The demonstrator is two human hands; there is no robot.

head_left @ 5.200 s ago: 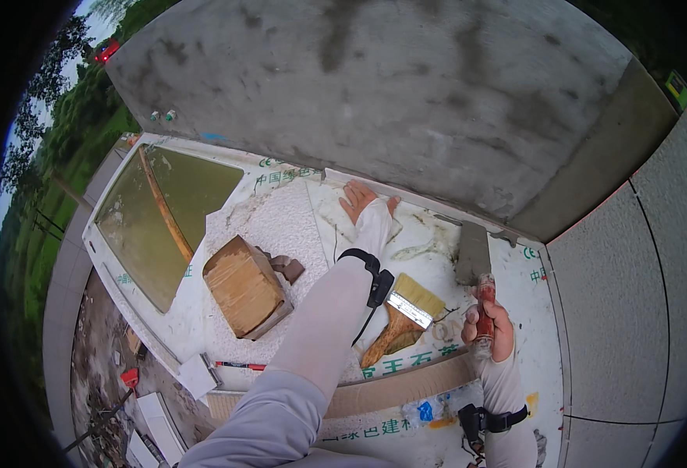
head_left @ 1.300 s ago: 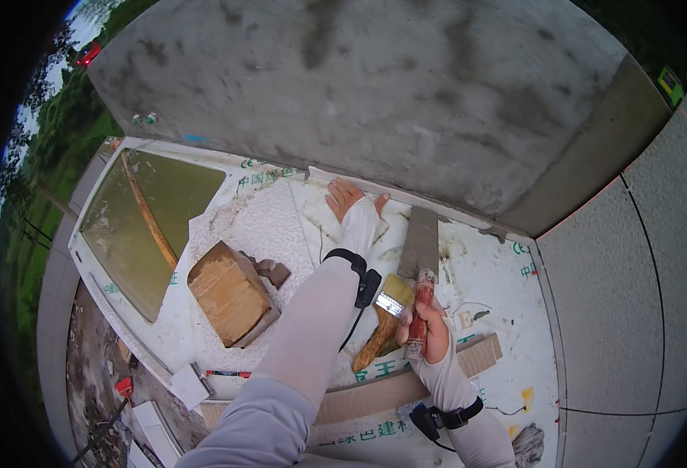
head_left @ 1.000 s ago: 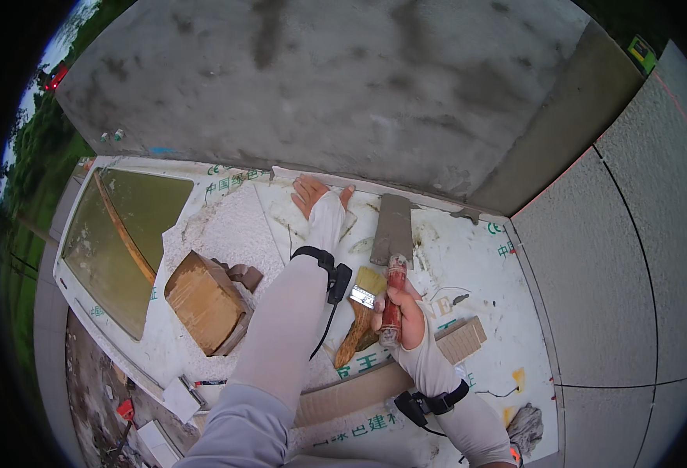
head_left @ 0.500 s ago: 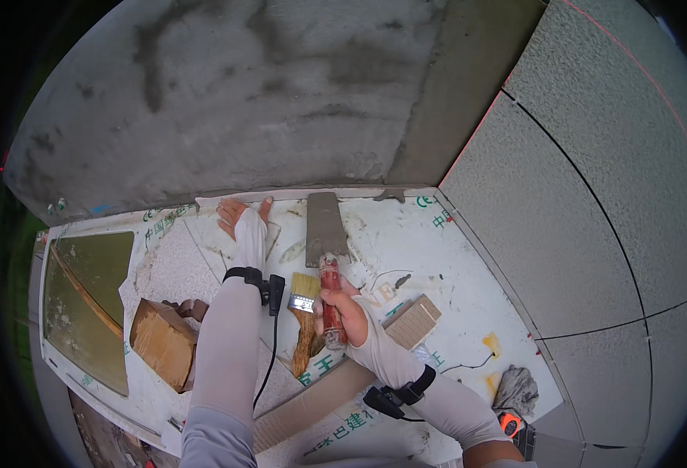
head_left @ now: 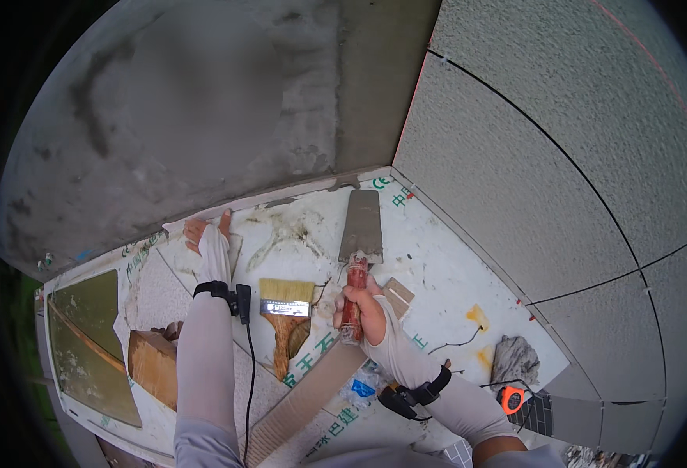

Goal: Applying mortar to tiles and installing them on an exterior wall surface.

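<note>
My right hand [head_left: 367,310] is wrapped round the red, worn handle of a trowel [head_left: 361,224]. The trowel's flat grey blade points away from me over the white board, and I cannot tell whether it touches the board. Further left, my left hand [head_left: 209,231] rests with fingers apart at the foot of the grey wall, on the end of a pale strip [head_left: 273,199] that runs along the wall. A wide paintbrush [head_left: 285,316] with pale bristles and a wooden handle lies between my forearms.
A white board [head_left: 437,288] with green print spreads under everything. On it lie a torn cardboard box [head_left: 153,366], a ribbed cardboard strip [head_left: 312,390], a grey rag [head_left: 515,360] and an orange tape measure [head_left: 512,400]. Grey wall [head_left: 195,117] and textured panels [head_left: 531,179] border it.
My right hand has carried the trowel to the right across the board, leaving the paintbrush in full view. The view has turned rightward. My left hand stays at the strip by the wall.
</note>
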